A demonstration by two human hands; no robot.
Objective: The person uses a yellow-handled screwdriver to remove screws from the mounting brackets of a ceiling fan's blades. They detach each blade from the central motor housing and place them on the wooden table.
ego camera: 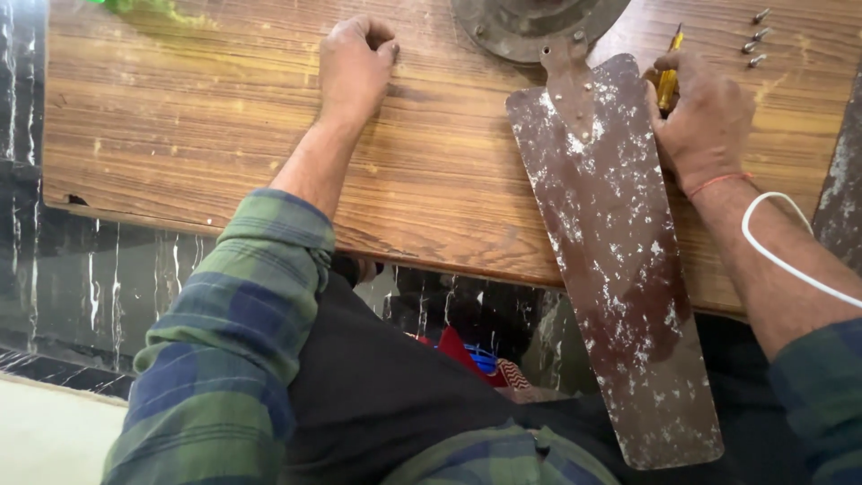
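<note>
On top of the wooden table [224, 135], seen from the head view: a big brown fan blade [611, 269], spotted with white flecks. Lies flat, narrow end toward the far edge, wide end hanging out past the near edge over the lap. Joined by a metal arm [567, 76] with small bolts to a round grey fan hub [530, 22] at the far edge. Probably laid flat like this so the bolts face up and are easy to reach.

Right hand [705, 117] just beside the blade's right side, near the far edge. Closed around a yellow screwdriver [669, 81], tip end hidden by the fingers. Held close to the arm, likely to stay near the bolts.

Left hand [355, 63] well apart from the blade, toward the middle of the far edge. Curled into a loose fist, knuckles on the wood, seems to hold nothing. Looks like a prop to lean on.

Three small screws [757, 38] lying together near the far right corner, likely kept out of the way.

White cord [790, 247] looping over the right arm.
</note>
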